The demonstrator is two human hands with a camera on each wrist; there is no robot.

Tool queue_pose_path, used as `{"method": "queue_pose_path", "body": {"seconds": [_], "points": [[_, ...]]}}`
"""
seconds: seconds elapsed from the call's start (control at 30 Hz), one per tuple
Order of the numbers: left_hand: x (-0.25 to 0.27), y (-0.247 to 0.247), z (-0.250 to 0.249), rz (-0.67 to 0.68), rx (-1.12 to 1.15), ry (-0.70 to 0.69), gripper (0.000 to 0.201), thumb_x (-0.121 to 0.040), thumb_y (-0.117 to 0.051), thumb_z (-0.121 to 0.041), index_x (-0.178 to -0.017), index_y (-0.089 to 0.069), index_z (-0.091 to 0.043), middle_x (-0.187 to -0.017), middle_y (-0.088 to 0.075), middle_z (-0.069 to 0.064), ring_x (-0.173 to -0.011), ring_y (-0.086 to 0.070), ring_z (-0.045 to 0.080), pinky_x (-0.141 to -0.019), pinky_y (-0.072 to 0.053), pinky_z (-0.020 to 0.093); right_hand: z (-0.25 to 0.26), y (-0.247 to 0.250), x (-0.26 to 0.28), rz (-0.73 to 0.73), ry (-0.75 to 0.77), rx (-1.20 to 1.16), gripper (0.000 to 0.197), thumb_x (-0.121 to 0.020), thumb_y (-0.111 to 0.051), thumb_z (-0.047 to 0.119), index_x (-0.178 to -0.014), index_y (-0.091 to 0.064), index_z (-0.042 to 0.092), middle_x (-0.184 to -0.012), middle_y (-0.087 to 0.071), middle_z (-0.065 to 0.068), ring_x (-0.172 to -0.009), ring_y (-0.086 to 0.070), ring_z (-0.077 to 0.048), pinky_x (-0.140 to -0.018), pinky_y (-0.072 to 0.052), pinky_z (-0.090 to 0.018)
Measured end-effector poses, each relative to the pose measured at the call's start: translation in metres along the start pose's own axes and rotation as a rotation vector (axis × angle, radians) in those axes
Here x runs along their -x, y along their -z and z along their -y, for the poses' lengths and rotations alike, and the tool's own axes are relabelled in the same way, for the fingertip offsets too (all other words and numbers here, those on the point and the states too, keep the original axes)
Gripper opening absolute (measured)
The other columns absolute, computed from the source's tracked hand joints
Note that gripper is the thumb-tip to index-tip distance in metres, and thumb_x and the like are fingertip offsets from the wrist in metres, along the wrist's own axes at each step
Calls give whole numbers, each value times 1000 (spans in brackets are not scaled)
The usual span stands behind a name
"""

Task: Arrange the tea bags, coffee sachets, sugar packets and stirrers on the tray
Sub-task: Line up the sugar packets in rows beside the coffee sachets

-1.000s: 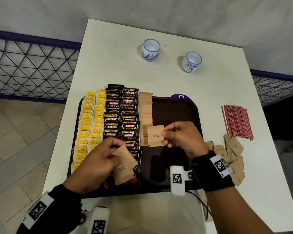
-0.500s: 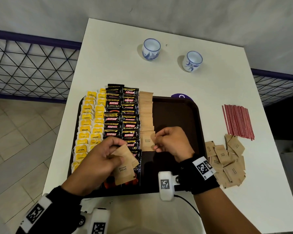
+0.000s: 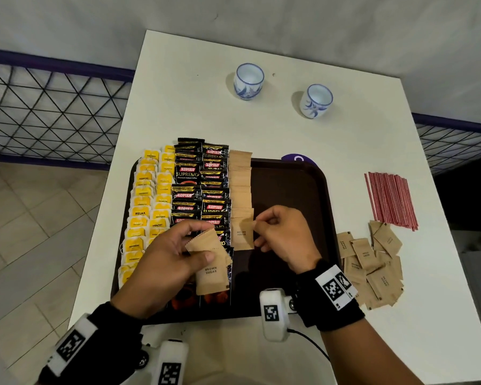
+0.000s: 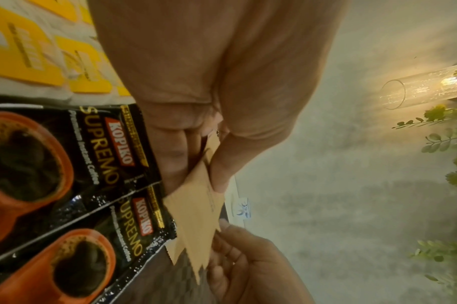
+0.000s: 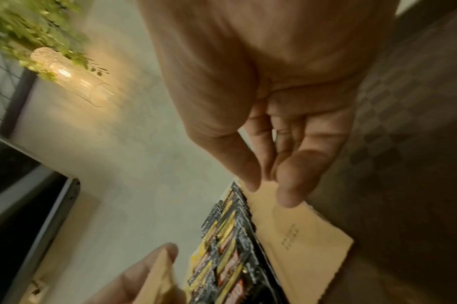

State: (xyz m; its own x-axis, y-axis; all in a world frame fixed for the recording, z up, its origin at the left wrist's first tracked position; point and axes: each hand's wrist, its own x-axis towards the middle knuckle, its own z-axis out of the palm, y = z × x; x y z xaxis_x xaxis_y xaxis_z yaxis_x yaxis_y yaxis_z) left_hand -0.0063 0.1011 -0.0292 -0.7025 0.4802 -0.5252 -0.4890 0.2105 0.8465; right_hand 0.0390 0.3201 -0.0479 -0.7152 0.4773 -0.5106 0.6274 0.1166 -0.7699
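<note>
On the dark brown plastic tray point(image 3: 289, 173), two columns of yellow tea bags point(image 3: 147, 207), two of black coffee sachets point(image 3: 200, 190) and one of sugar packets are laid. A small fan of brown paper sugar packets point(image 3: 210, 262) is pinched by the left hand point(image 3: 164, 259). One packet point(image 3: 242, 234) is set at the column's near end by the right hand point(image 3: 281, 237); whether it is pinched cannot be told. The column could be skewed if nudged. Exact counts cannot be made. Loose packets point(image 3: 372, 265) and red stirrers point(image 3: 389, 198) lie on the white counter point(image 3: 345, 140), with two cups point(image 3: 247, 80).
</note>
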Motion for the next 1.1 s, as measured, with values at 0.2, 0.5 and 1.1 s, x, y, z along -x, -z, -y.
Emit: {"method": "queue_pose_path", "body": {"seconds": [0.2,0.5,1.1], "points": [[-5,-10,-4,-110,25,-81,44,-81,-79,3,-110,-70,-29,-94,-76,4,-85,-75,19,-60,-61,31,18,3,33,345,117,-71,25,-80,-82,14,-96,-67,4,-79,-69,-10,-63,-67,-21,-45,-48,-24],[-8,-15,-9,-80,69,-110,44,-92,-65,5,-110,-72,-34,-102,-77,2,-92,-76,18,-66,-62,31,8,-6,29,306,132,-105,20,-80,-79,1,-95,-66,3,-73,-69,-3,-58,-64,-14,-45,-43,-24],[-7,8,9,-116,32,-79,44,-93,-63,8,-114,-70,-30,-111,-73,8,-93,-75,19,-62,-62,28,-18,25,9,124,-46,-16,14,-85,-70,-6,-97,-64,-9,-73,-69,-19,-52,-61,-14,-45,-45,-21]]}}
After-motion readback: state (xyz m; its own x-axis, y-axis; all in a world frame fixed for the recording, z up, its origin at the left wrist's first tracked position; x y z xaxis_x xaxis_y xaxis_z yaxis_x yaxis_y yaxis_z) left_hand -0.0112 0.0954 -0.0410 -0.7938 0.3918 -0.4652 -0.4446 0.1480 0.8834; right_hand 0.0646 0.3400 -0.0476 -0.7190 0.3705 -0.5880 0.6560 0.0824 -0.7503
